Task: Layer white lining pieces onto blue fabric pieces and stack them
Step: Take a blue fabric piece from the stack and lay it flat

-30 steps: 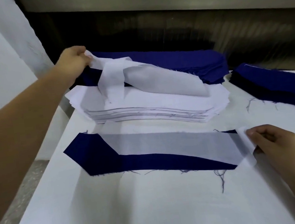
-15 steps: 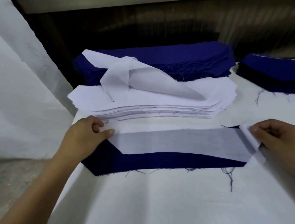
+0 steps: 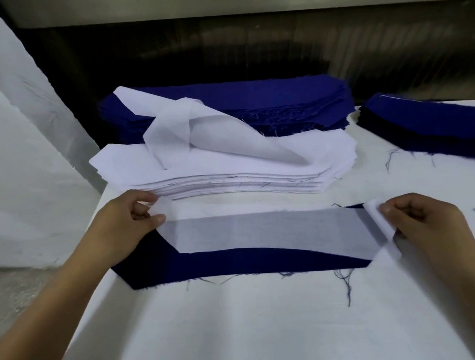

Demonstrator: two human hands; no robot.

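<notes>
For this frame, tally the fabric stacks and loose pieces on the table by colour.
Blue stacks: 2, the tall blue fabric stack at the back and the blue stack at the right edge
White stacks: 1, the white lining stack
Loose blue pieces: 1, the flat blue fabric piece
Loose white pieces: 2, the sheer white lining piece held by both hands, and the crumpled white piece
Total: 6

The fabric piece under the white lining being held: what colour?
Dark blue fabric piece, solid with no pattern; the head view shows it.
</notes>
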